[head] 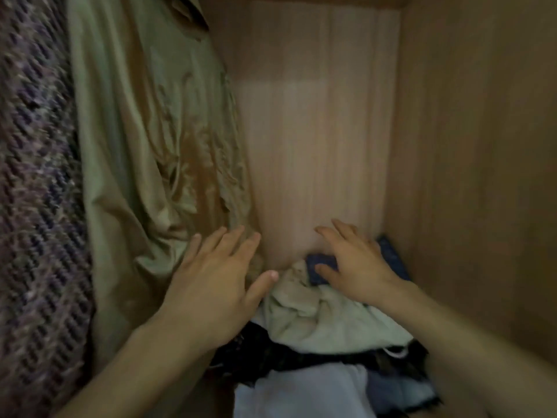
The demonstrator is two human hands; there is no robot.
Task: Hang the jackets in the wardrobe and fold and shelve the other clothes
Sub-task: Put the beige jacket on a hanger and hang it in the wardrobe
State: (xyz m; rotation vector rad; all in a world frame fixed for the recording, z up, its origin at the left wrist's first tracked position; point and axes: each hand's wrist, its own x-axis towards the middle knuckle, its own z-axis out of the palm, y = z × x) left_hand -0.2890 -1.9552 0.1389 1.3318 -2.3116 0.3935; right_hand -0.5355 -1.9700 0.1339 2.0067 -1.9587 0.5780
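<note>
I look down into a wooden wardrobe. An olive-green jacket (156, 140) hangs at the left, with a purple knitted garment (36, 176) beside it at the far left. A heap of clothes lies on the wardrobe floor: a pale green piece (325, 321) on top, a dark blue cloth (391, 254) behind it, a black garment (271, 357) and a light blue-white one (301, 393) in front. My left hand (217, 282) is spread flat against the jacket's lower edge. My right hand (355, 263), fingers spread, rests on the dark blue cloth.
The wardrobe's back panel (316, 131) and right side wall (476, 146) close in the space. The hanging garments fill the left half. The picture is dim and slightly blurred.
</note>
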